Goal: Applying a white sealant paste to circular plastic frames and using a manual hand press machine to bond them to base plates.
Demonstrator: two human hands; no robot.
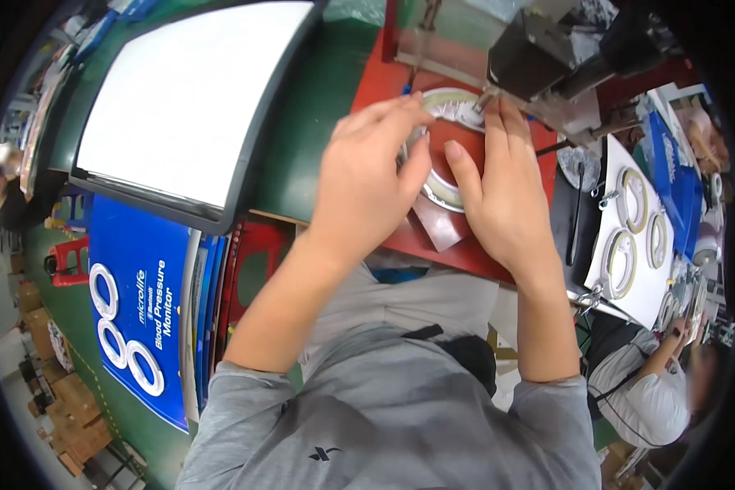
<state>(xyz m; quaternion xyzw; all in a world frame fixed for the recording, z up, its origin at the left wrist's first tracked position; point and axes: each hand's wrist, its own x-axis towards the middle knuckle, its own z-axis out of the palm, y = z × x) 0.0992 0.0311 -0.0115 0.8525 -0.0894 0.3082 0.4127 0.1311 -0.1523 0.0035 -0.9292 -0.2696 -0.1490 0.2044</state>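
Note:
A white ring-shaped part (443, 196) lies on the red base (400, 237) of a bench machine. My left hand (367, 167) curls over the ring's left side, with fingertips at its upper left and the thumb lower down, pinching the rim between them. On the opposite side my right hand (510, 184) rests with fingers stretched forward and the thumb spread inward. Those fingers cover the ring's right side, so their exact contact is hidden. Just below the ring sits a small shiny flat plate (439, 227). The machine's black head (531, 53) stands above my right fingertips.
A clear panel (457, 37) is behind the ring. At left stand a black-framed white panel (196, 98) and a blue board (171, 367) bearing white rings. To the right, a white sheet (604, 220) carries several rings, near a blue bin (694, 220) and a co-worker (645, 400).

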